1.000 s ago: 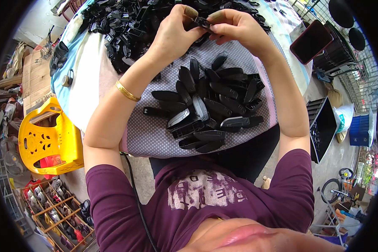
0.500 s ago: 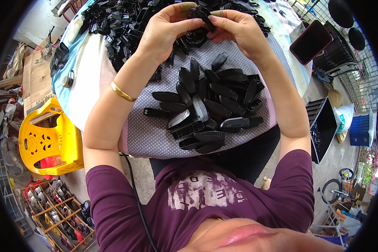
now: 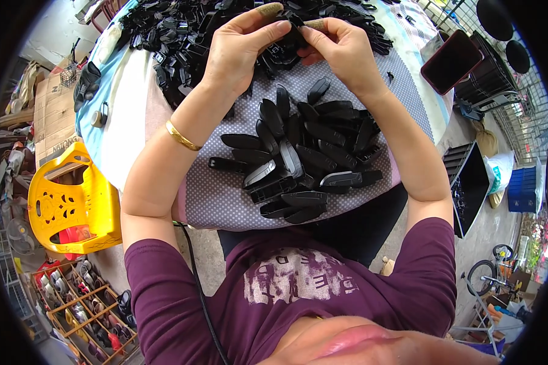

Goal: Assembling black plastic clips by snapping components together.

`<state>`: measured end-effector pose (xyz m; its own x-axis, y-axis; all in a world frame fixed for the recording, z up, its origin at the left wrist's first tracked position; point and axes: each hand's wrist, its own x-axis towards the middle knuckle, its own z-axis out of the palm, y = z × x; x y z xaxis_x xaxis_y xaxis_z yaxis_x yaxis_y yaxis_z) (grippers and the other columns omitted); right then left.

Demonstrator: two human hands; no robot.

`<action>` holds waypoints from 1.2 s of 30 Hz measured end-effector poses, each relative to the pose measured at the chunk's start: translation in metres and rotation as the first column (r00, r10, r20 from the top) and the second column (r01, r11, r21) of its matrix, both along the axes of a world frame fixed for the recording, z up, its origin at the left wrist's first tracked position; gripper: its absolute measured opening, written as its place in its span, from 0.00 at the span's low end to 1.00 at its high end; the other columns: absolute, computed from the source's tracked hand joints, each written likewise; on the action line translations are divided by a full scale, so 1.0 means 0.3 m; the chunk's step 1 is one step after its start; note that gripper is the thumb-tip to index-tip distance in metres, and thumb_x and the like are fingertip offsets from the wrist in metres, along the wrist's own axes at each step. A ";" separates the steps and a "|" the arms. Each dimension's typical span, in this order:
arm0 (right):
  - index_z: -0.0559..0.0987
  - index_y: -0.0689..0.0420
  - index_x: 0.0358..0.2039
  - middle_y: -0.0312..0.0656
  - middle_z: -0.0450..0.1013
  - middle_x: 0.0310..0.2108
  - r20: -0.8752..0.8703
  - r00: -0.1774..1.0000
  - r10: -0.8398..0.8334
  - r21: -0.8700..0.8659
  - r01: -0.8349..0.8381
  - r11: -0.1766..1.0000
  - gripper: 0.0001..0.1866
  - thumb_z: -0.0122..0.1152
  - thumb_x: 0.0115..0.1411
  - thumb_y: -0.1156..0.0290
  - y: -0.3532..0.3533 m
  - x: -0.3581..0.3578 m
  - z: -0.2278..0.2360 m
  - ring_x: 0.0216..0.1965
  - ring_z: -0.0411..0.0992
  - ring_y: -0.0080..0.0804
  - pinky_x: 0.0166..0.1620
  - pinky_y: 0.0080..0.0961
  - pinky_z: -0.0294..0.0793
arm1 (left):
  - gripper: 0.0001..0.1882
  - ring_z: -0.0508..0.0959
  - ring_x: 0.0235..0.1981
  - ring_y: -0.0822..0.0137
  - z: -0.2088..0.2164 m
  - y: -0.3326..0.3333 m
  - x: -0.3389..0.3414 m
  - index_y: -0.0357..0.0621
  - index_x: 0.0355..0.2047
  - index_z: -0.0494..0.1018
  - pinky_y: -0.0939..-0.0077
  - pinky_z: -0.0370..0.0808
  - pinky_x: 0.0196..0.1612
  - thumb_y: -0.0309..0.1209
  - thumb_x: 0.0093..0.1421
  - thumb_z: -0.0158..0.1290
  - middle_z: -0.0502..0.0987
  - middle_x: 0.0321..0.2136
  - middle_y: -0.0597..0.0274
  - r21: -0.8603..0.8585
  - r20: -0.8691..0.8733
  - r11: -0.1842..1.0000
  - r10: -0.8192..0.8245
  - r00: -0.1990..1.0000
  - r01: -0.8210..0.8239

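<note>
Over the far side of the table, my left hand [image 3: 237, 55] and my right hand [image 3: 344, 58] pinch a small black plastic part [image 3: 295, 24] between thumbs and index fingers. Its exact shape is lost against the dark heap behind it. Both index fingers wear tan finger covers. Just beyond my hands spreads a big heap of small black plastic parts [image 3: 182, 52]. Nearer to me, between my forearms, lies a loose pile of long, curved black plastic pieces [image 3: 315, 157], a few with shiny grey faces.
A dotted grey cloth [image 3: 210, 201] with a pink edge covers the table. A phone [image 3: 452, 62] stands at the right edge, above a black crate [image 3: 469, 188]. On the left are a yellow plastic chair [image 3: 100, 207] and a shoe rack [image 3: 85, 310]. A cable [image 3: 195, 274] hangs by my left side.
Both hands remain at the black part, which has turned and shows less clearly. My right hand and forearm have shifted slightly left, uncovering a small black bit on the cloth.
</note>
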<state>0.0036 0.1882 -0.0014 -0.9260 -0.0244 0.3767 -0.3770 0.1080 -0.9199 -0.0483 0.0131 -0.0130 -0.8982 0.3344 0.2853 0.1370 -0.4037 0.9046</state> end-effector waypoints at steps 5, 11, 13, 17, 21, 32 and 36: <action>0.77 0.66 0.35 0.41 0.76 0.26 -0.107 0.992 -0.060 0.038 0.065 0.997 0.09 0.57 0.58 0.72 -0.012 0.015 0.001 0.27 0.76 0.24 0.30 0.17 0.77 | 0.18 0.76 0.37 0.72 0.046 0.021 0.035 0.33 0.46 0.72 0.81 0.74 0.43 0.17 0.53 0.56 0.77 0.38 0.60 0.059 0.090 0.998 -0.020 0.996 0.014; 0.76 0.64 0.39 0.38 0.76 0.29 -0.270 0.959 -0.086 0.160 0.133 0.978 0.09 0.55 0.60 0.74 0.004 0.011 -0.001 0.28 0.75 0.23 0.31 0.15 0.76 | 0.17 0.76 0.36 0.73 0.079 0.026 0.049 0.33 0.45 0.72 0.82 0.74 0.42 0.17 0.53 0.56 0.77 0.39 0.59 -0.051 -0.044 0.999 0.016 0.999 -0.018; 0.76 0.65 0.39 0.39 0.76 0.29 -0.158 0.987 -0.024 0.093 0.040 0.995 0.09 0.55 0.60 0.75 0.006 0.017 0.010 0.29 0.75 0.22 0.32 0.15 0.76 | 0.17 0.76 0.36 0.73 0.080 0.025 0.051 0.33 0.45 0.72 0.82 0.74 0.42 0.17 0.53 0.56 0.77 0.39 0.59 -0.070 -0.051 0.997 0.024 0.998 -0.027; 0.76 0.65 0.39 0.39 0.75 0.29 -0.175 0.983 -0.058 0.149 0.085 0.985 0.08 0.56 0.59 0.75 -0.015 0.022 0.010 0.29 0.75 0.22 0.32 0.15 0.76 | 0.17 0.76 0.39 0.73 0.016 0.038 -0.002 0.32 0.46 0.72 0.83 0.73 0.44 0.17 0.54 0.55 0.77 0.40 0.58 -0.190 -0.141 0.968 0.135 0.981 -0.161; 0.74 0.64 0.42 0.39 0.75 0.31 -0.271 0.958 -0.094 0.202 0.152 0.968 0.11 0.57 0.59 0.74 -0.006 0.020 -0.017 0.31 0.76 0.23 0.32 0.15 0.76 | 0.16 0.75 0.40 0.73 0.084 0.069 0.104 0.32 0.46 0.72 0.83 0.72 0.45 0.18 0.56 0.53 0.77 0.40 0.58 -0.043 -0.122 0.992 0.116 0.986 -0.122; 0.76 0.64 0.41 0.36 0.76 0.29 -0.104 0.986 0.129 0.315 -0.090 0.945 0.14 0.62 0.56 0.69 0.024 0.019 0.031 0.32 0.74 0.21 0.36 0.15 0.73 | 0.15 0.74 0.41 0.72 0.114 0.042 0.102 0.33 0.47 0.72 0.81 0.70 0.47 0.19 0.59 0.49 0.76 0.40 0.60 -0.109 -0.142 0.993 -0.068 0.987 0.053; 0.78 0.63 0.34 0.37 0.75 0.25 -0.323 0.946 0.024 0.398 0.112 0.910 0.11 0.65 0.53 0.70 0.024 0.039 0.034 0.26 0.72 0.19 0.31 0.14 0.71 | 0.13 0.74 0.41 0.72 0.123 0.027 0.095 0.33 0.44 0.73 0.81 0.70 0.48 0.19 0.59 0.48 0.76 0.40 0.61 -0.177 -0.235 0.976 -0.169 0.957 0.128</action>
